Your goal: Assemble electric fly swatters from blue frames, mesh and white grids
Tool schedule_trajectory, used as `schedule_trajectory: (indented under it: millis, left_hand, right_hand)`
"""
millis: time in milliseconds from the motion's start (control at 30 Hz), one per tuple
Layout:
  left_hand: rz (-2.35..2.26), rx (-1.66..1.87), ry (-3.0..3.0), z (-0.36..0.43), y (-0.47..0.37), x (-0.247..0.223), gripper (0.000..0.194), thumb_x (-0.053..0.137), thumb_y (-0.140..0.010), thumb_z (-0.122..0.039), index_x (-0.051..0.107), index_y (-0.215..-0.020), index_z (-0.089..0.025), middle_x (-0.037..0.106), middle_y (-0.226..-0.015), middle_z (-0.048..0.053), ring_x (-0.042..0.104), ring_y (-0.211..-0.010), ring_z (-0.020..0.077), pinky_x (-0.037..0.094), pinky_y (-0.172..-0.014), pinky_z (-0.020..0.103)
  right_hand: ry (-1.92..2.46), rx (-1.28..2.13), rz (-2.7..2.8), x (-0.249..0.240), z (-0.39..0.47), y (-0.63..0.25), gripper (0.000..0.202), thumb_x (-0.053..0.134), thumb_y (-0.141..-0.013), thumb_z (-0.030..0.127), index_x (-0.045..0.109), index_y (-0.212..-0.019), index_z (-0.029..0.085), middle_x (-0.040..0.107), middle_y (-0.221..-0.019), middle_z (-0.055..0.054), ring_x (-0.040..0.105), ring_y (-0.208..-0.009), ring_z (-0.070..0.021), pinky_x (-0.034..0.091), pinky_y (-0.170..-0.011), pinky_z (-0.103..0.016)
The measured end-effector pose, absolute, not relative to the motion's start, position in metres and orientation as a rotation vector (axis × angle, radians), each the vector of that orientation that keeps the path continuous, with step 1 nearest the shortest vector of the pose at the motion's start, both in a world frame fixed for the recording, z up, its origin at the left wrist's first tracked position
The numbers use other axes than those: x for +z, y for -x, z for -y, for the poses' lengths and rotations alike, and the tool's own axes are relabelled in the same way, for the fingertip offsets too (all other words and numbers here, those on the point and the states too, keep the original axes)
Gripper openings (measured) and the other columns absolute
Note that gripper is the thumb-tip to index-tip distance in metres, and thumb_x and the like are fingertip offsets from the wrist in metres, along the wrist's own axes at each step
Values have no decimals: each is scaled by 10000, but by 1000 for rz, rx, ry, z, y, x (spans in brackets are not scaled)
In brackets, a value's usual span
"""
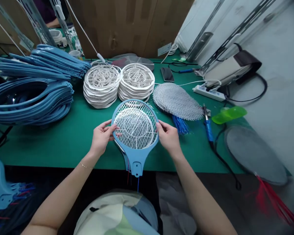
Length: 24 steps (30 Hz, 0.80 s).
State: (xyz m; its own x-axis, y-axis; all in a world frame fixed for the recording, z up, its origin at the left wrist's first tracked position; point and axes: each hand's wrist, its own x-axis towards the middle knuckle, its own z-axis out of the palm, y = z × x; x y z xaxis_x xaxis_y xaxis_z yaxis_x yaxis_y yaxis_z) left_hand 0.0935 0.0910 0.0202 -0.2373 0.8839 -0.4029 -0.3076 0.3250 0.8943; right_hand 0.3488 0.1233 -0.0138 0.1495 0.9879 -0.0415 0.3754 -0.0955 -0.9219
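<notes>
A blue racket frame [134, 153] with a metal mesh and white ring inside its oval head is held near the table's front edge. My left hand [100, 137] grips the rim on the left side, its thumb on top and fingertips partly under the mesh. On the opposite side my right hand [168, 135] pinches the rim, its other fingers hidden beneath. A second blue piece shows just below the frame at the lower left. Red and blue wires hang from the handle end.
Blue frames [51, 62] are piled at left. Two stacks of white rings [103, 78] stand behind the racket. To the right lie metal meshes [177, 99] with blue wires, a soldering iron [208, 127], a green plastic piece [229, 115], a phone [167, 74] and a power strip [209, 92].
</notes>
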Motion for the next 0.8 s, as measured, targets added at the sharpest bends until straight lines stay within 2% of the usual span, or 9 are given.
schedule_trajectory:
  millis: [67, 133, 200, 300, 367, 433, 567, 800]
  left_hand:
    - [-1426, 1210, -706, -95, -91, 17, 444, 771, -825, -288, 664, -1214, -103, 764, -938, 106, 731, -706, 190, 618, -570, 288]
    - [-1483, 1148, -860, -98, -86, 14, 430, 734, -847, -314, 681, -1229, -124, 751, -1042, 114, 722, -804, 206, 623, -586, 297]
    - [-1566, 1061, -1031, -100, -81, 10, 398, 691, -867, -296, 694, -1229, -130, 726, -1098, 110, 702, -815, 200, 619, -580, 297]
    - [-1726, 899, -1272, -103, -79, 4, 427, 627, -901, -272, 662, -1297, -114, 692, -1028, 98, 670, -709, 173, 595, -541, 299]
    - [-1793, 826, -1366, -105, -81, 1, 443, 608, -914, -276, 648, -1320, -104, 653, -940, 71, 638, -646, 157, 581, -554, 308]
    - [-1830, 800, -1428, -106, -82, -1, 435, 607, -918, -285, 658, -1309, -103, 598, -868, 42, 608, -634, 153, 574, -618, 329]
    - [-1897, 765, -1567, -107, -83, -2, 369, 617, -909, -268, 710, -1224, -100, 516, -808, 19, 583, -748, 184, 529, -786, 355]
    - [-1932, 752, -1673, -105, -80, -8, 332, 575, -942, -280, 710, -1212, -142, 489, -814, 11, 544, -737, 172, 489, -742, 306]
  right_hand:
    - [1662, 865, 1445, -18, -126, -348, 633, 542, -887, 517, 655, -1310, 59, 674, -752, -49, 553, -641, -164, 452, -624, -288]
    - [1780, 827, 1566, -19, -126, -346, 636, 487, -914, 459, 594, -1380, 39, 653, -685, -36, 552, -610, -172, 449, -633, -297]
    - [1912, 745, 1702, -16, -124, -342, 622, 428, -943, 398, 532, -1439, 38, 677, -706, -58, 593, -642, -199, 457, -664, -307]
    - [2124, 536, 1860, -9, -123, -334, 565, 370, -963, 313, 527, -1456, 87, 739, -948, -147, 671, -839, -263, 474, -745, -328]
    - [2255, 391, 1945, -4, -126, -330, 531, 368, -968, 293, 553, -1442, 141, 735, -1039, -167, 682, -920, -293, 477, -766, -338]
    - [2326, 301, 2025, -2, -130, -328, 505, 376, -973, 290, 569, -1425, 174, 739, -1013, -159, 692, -921, -299, 476, -762, -336]
    - [2345, 260, 2141, -5, -138, -326, 484, 368, -984, 286, 560, -1417, 184, 744, -984, -140, 701, -911, -293, 472, -751, -330]
    - [2356, 193, 2136, -6, -135, -322, 482, 354, -991, 283, 547, -1420, 176, 743, -966, -142, 709, -878, -279, 467, -726, -311]
